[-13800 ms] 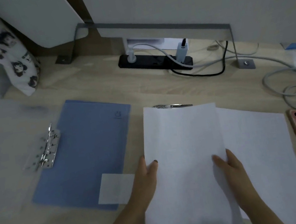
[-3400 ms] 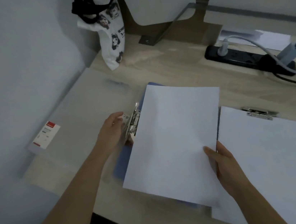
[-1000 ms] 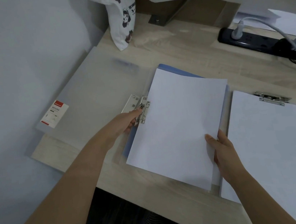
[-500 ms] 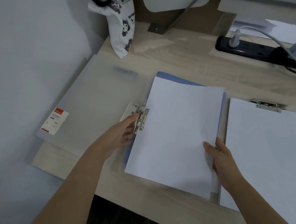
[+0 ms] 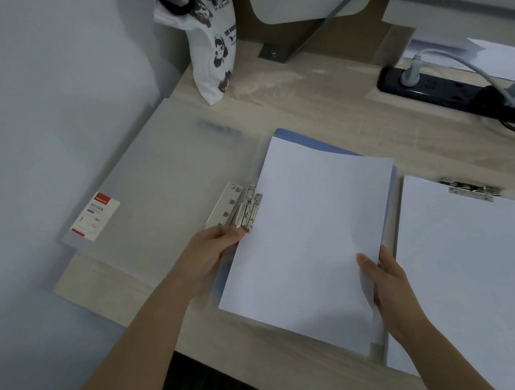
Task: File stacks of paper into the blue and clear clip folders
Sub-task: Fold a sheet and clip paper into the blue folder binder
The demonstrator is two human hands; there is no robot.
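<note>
A stack of white paper sheets (image 5: 304,237) is laid on the open blue plastic clip folder (image 5: 325,148) on the pale wooden desk (image 5: 302,97). Its lower right edge is gripped by the right hand (image 5: 388,279), thumb on top. At its left edge, the lower end of the silver metal clip (image 5: 250,209) is pinched by the curled fingers of the left hand (image 5: 211,253). A second white stack (image 5: 475,264) is seen just beside it, to the right.

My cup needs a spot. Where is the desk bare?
Bare wood lies between the tote bag and the power strip, behind the blue folder. The middle is crowded with the paper stack and clear cover.
</note>
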